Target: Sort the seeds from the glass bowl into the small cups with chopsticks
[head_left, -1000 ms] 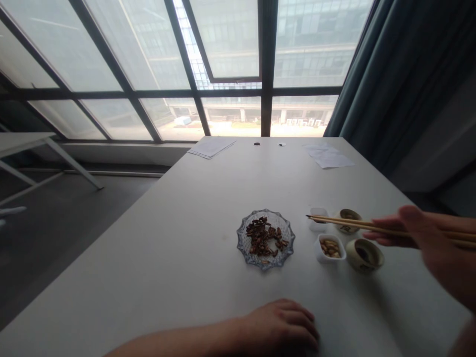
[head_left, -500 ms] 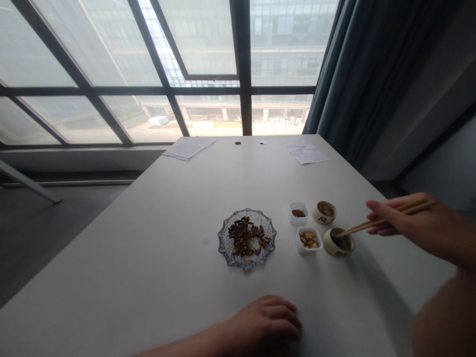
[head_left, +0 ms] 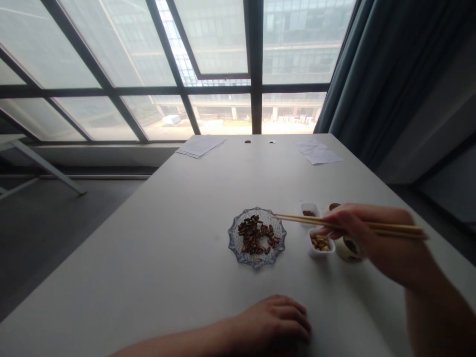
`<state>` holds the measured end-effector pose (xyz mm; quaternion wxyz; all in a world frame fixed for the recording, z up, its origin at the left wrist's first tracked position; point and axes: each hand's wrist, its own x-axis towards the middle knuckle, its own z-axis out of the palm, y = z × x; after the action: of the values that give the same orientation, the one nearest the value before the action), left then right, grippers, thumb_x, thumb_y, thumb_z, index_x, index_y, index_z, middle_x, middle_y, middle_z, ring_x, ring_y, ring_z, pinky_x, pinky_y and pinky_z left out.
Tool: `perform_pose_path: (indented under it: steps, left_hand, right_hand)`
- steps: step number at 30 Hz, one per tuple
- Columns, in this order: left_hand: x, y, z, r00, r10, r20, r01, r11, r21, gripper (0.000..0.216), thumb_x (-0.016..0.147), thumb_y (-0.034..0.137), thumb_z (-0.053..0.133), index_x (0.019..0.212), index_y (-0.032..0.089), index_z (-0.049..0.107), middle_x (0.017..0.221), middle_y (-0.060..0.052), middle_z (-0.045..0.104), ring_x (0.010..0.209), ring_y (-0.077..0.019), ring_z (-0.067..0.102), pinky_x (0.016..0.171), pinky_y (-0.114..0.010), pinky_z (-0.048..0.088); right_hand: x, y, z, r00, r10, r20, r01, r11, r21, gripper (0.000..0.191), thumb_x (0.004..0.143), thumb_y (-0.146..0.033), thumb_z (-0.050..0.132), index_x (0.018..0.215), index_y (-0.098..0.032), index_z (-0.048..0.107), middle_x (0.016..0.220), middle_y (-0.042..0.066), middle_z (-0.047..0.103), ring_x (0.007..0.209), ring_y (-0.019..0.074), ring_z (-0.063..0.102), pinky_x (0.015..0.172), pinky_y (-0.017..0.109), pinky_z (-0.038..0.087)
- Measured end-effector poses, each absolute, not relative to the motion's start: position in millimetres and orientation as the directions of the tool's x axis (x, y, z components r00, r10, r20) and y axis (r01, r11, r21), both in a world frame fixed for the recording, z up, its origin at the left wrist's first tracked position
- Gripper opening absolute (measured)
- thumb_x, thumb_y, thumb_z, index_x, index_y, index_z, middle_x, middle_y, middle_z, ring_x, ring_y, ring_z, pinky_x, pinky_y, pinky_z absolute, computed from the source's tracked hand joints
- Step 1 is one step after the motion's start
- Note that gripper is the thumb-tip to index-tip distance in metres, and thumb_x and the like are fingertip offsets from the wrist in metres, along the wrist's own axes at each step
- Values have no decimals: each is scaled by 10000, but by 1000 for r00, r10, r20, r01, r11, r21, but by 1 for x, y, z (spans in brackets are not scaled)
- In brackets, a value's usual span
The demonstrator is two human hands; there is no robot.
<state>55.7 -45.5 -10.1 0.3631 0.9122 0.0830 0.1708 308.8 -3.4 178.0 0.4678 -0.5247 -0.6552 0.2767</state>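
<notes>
My right hand (head_left: 375,238) is closed on a pair of wooden chopsticks (head_left: 297,218). Their tips reach left over the rim of a scalloped glass dish (head_left: 234,240) filled with dark seeds (head_left: 256,235). Under that hand sit a white square cup of pale nuts (head_left: 320,243), another white square cup with dark bits (head_left: 308,211), and two round ceramic cups (head_left: 347,248), partly hidden by my fingers. My left hand (head_left: 275,322) lies palm down on the white table (head_left: 167,258) near its front edge, fingers loosely curled, holding nothing.
Papers lie at the far left (head_left: 201,146) and far right (head_left: 318,151) of the table, with two cable holes between them. A large window fills the back, a dark curtain (head_left: 375,84) hangs at the right, and another table (head_left: 33,153) stands on the left.
My right hand swung the chopsticks from the right-hand round cup leftward, so the tips now hang over the glass dish. My left hand stayed where it was.
</notes>
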Motion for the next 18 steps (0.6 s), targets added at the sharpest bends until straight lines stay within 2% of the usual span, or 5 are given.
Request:
perform_pose_path:
  steps: [2,5,12,18]
  left_hand:
    - [56,-45,-13,927,275,257,20,-719,694,232,1029,340,549,1179,192,646,1270,-97,748,1367,-207,601,1220,-330,410]
    - [57,-45,-18,924,280,260,14,-704,710,242,1041,356,532,1162,190,659,1258,-96,755,1367,-210,606,1230,-329,401]
    - [58,-46,-20,932,279,231,14,-664,747,249,1037,355,532,1162,192,672,1276,-94,749,1398,-216,588,1246,-327,387]
    - [59,-46,-26,926,288,244,6,-657,754,309,1066,398,475,1147,182,680,1274,-97,749,1394,-208,588,1248,-313,380]
  right_hand:
    - [281,3,159,-267,923,278,360,363,-859,378,1029,-485,627,856,-215,826,857,85,812,729,210,770,636,293,605]
    - [249,10,132,-421,861,286,328,438,-837,362,1054,-422,595,839,-206,792,838,63,781,748,190,720,694,297,559]
    - [238,14,110,-422,875,238,394,414,-821,367,1057,-386,584,788,-195,747,757,38,739,698,172,680,664,285,494]
    - [241,15,110,-445,862,243,389,430,-815,330,1054,-386,591,830,-205,752,806,39,743,733,172,680,683,283,490]
